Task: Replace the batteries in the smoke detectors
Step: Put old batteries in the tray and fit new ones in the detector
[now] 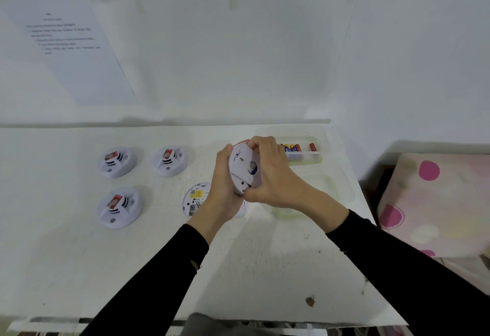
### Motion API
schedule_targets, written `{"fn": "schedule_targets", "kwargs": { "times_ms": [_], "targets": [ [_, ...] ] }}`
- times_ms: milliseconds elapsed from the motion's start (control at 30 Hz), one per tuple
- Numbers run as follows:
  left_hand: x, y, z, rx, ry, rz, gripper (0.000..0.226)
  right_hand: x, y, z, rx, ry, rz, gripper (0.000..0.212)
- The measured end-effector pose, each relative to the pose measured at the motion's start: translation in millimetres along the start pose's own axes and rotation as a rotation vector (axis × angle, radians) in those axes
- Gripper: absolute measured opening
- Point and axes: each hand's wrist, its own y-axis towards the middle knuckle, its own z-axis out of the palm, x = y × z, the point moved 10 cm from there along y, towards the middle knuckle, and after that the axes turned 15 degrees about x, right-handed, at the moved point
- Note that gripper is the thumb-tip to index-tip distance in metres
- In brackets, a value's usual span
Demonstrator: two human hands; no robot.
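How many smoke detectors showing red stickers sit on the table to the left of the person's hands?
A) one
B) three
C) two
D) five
B: the back-left detector, the back-right detector and the near detector each show a red sticker and lie on the table, untouched.

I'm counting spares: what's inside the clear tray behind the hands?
Several batteries, red and blue-yellow, one red apart at right. The right hand hides part of the tray.

Three detectors left on bench; batteries in tray right rear; held detector between, above bench.
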Motion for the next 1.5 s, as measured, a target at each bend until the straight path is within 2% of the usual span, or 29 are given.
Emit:
{"fn": "schedule_targets", "kwargs": {
  "times_ms": [133,267,367,500,633,767,833,1000,1100,1333,1400,1500],
  "targets": [
    [1.7,-2.4,-0.1,0.0,-0.107,-0.005,0.055,0.6,2.2,-1.2,0.055,-0.047,0.009,0.077],
    [0.2,-8.6,-8.8,-0.032,-0.184,-0.028,0.056,-11.2,-7.7,-13.8,-0.019,0.215,0.028,0.074],
    [-7.9,-18.5,-36.1,-0.142,-0.277,0.025,0.052,-25.7,-14.5,-2.4,0.003,0.254,0.06,0.073],
    [-20.0,-31.1,-65.9,-0.216,-0.321,0.079,0.054,-39.9,-17.6,39.7,0.152,0.188,0.101,0.072],
    [-29.3,-39.2,-75.6,-0.226,-0.322,0.097,0.059,-49.1,13.5,52.6,0.195,0.055,0.126,0.075],
    [-40.4,-51.3,-86.2,-0.263,-0.314,0.123,0.062,-62.7,64.2,55.5,0.21,-0.073,0.174,0.067],
    [-42.9,-57.3,-93.9,-0.272,-0.35,0.13,0.072,-69.7,84.7,67.5,0.28,-0.2,0.184,0.063],
    [-52.0,-62.1,-112.4,-0.277,-0.377,0.119,0.059,-88.7,116.7,89.4,0.419,-0.42,0.227,0.054],
    [-61.2,-61.8,-117.8,-0.248,-0.374,0.117,0.058,-97.7,125.9,92.6,0.443,-0.446,0.262,0.051],
    [-66.7,-48.1,-118.7,-0.139,-0.373,0.038,0.052,-98.7,123.6,90.1,0.406,-0.391,0.297,0.053],
    [-64.7,-42.2,-114.7,-0.117,-0.401,0.013,0.054,-85.0,117.0,73.6,0.293,-0.25,0.259,0.051],
    [-61.5,-32.9,-106.8,-0.099,-0.427,-0.019,0.058,-46.4,96.7,39.4,0.025,0.071,0.119,0.037]
  ]
}}
